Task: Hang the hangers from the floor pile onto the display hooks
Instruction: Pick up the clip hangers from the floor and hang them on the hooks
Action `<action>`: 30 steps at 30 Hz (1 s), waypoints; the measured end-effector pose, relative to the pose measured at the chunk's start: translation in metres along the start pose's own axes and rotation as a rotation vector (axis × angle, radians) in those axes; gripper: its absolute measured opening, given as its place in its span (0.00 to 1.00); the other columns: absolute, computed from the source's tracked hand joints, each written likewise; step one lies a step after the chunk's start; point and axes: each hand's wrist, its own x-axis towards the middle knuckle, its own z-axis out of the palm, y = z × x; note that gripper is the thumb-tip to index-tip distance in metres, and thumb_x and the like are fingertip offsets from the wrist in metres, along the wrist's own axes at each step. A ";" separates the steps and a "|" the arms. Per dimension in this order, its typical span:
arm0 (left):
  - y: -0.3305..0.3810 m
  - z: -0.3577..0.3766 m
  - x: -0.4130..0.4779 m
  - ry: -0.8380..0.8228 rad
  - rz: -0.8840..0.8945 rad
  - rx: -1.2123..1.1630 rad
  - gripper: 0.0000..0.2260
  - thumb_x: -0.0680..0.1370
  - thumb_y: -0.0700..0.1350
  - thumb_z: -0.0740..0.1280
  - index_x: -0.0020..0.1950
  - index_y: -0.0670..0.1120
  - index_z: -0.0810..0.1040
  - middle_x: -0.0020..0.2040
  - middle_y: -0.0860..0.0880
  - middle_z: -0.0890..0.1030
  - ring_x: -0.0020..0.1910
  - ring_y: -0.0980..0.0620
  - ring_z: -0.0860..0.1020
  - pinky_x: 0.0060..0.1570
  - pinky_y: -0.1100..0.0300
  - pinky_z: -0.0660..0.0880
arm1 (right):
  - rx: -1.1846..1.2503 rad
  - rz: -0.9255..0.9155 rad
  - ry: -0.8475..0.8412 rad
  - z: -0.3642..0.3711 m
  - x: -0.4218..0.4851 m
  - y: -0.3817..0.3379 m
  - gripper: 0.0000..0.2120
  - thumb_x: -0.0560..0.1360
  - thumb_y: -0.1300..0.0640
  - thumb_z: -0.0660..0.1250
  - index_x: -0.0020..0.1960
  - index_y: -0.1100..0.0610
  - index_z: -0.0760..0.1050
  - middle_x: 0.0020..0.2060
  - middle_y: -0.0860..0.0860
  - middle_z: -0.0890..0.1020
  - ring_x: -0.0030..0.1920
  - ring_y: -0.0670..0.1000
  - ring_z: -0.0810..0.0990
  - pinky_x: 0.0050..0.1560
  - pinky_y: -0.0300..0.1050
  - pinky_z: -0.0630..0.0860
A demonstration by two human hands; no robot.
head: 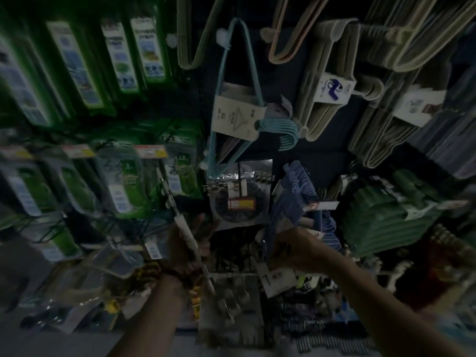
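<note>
The view is dark and blurred. My right hand (296, 249) is closed on a bundle of dark blue hangers (293, 197) with a white card label (279, 280) hanging below it, held up against the display wall. My left hand (188, 243) is raised beside a long metal display hook (180, 217) that juts out toward me; its fingers look spread behind the hook, and I cannot tell whether it grips it. Above hang a light blue hanger bundle (231, 104) and beige hanger bundles (324, 81).
Green hanger packs (386, 210) hang at the right. Green-carded packaged goods (123, 176) fill the hooks at the left. A bagged item with a red price tag (240, 199) hangs between my hands. Packaged goods crowd the lower shelf (231, 305).
</note>
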 end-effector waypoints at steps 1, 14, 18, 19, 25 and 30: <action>0.004 -0.007 0.013 -0.083 -0.028 0.005 0.35 0.84 0.69 0.49 0.84 0.49 0.64 0.84 0.38 0.60 0.61 0.49 0.83 0.52 0.60 0.72 | -0.026 0.003 -0.010 0.000 0.006 0.004 0.09 0.72 0.48 0.82 0.40 0.43 0.82 0.39 0.39 0.83 0.39 0.38 0.81 0.36 0.32 0.74; -0.015 0.065 0.070 0.093 0.182 0.051 0.28 0.55 0.59 0.87 0.51 0.48 0.90 0.52 0.44 0.88 0.39 0.49 0.87 0.30 0.61 0.82 | 0.122 -0.048 0.197 0.032 0.061 0.047 0.10 0.72 0.50 0.83 0.39 0.44 0.82 0.35 0.40 0.83 0.37 0.36 0.82 0.34 0.29 0.73; -0.007 0.073 0.075 0.177 0.119 0.034 0.26 0.69 0.61 0.77 0.60 0.46 0.86 0.58 0.41 0.86 0.38 0.49 0.86 0.28 0.59 0.81 | 0.029 -0.052 0.253 0.038 0.081 0.056 0.05 0.76 0.49 0.78 0.47 0.49 0.86 0.40 0.41 0.83 0.39 0.41 0.82 0.39 0.40 0.78; -0.006 0.081 0.076 0.194 0.148 0.034 0.25 0.70 0.59 0.76 0.61 0.45 0.85 0.59 0.42 0.86 0.45 0.46 0.86 0.31 0.55 0.83 | 0.012 -0.092 0.285 0.041 0.088 0.059 0.05 0.77 0.49 0.77 0.47 0.51 0.85 0.41 0.43 0.82 0.41 0.45 0.83 0.40 0.46 0.80; -0.012 0.125 0.062 0.183 0.155 0.071 0.18 0.68 0.56 0.76 0.53 0.48 0.90 0.50 0.43 0.89 0.22 0.52 0.82 0.19 0.58 0.77 | -0.185 -0.262 0.537 0.059 0.121 0.066 0.14 0.81 0.38 0.65 0.56 0.43 0.84 0.48 0.45 0.87 0.42 0.51 0.85 0.36 0.48 0.81; -0.017 0.149 0.054 0.289 0.213 0.023 0.37 0.78 0.56 0.72 0.84 0.47 0.64 0.82 0.38 0.65 0.23 0.42 0.83 0.17 0.57 0.76 | -0.179 -0.413 0.728 0.052 0.138 0.065 0.14 0.81 0.46 0.64 0.51 0.48 0.87 0.52 0.50 0.88 0.46 0.57 0.86 0.37 0.49 0.82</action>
